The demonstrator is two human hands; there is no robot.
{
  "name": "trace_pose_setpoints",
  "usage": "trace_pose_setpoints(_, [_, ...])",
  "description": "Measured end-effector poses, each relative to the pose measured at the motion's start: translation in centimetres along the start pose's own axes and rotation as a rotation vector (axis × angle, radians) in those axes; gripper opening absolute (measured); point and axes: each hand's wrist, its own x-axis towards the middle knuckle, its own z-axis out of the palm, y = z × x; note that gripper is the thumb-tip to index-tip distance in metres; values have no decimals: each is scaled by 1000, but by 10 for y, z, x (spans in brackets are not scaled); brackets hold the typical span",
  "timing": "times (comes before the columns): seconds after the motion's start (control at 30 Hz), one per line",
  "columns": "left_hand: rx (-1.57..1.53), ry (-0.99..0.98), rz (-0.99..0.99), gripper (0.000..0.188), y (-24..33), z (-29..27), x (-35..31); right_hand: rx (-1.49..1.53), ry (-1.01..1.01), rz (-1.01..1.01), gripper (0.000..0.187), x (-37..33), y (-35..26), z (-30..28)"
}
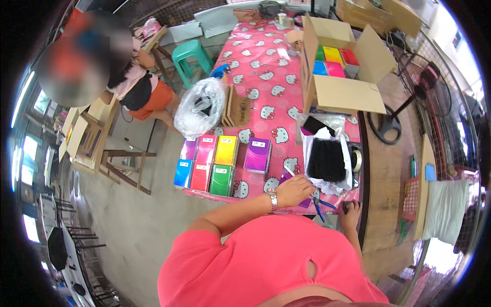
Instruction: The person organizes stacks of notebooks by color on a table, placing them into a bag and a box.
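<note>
My left hand point(296, 191), with a metal watch point(273, 200) on its wrist, is over a purple notebook point(305, 203) at the table's near edge. Its fingers are curled together, and a slim white piece point(290, 171) sticks out beside them; what they grip is mostly hidden. Blue-handled pliers point(321, 205) lie open right beside this hand. At the table's right corner, my right hand point(351, 210) closes round a small dark thing point(346, 206) too small to name. Just beyond is a stack of black wire binding combs point(327, 159) on white paper.
Colourful spiral notebooks point(223, 179) stand at the table's left front. Behind them are a clear plastic bag point(200, 108) and brown boards point(238, 108). An open carton point(350, 92) holds more notebooks. A tape roll point(357, 159) sits right of the combs. Another person point(140, 87) stands at far left.
</note>
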Motion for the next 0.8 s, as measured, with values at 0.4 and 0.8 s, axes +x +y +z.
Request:
trace_pose_setpoints(0.4, [259,75,-322,29,5,15,-24,1686,-534,-120,43,120,-136,-156])
trace_pose_setpoints(0.8, [196,185,-286,35,11,3,-25,1314,-951,-176,36,141,-155,-100])
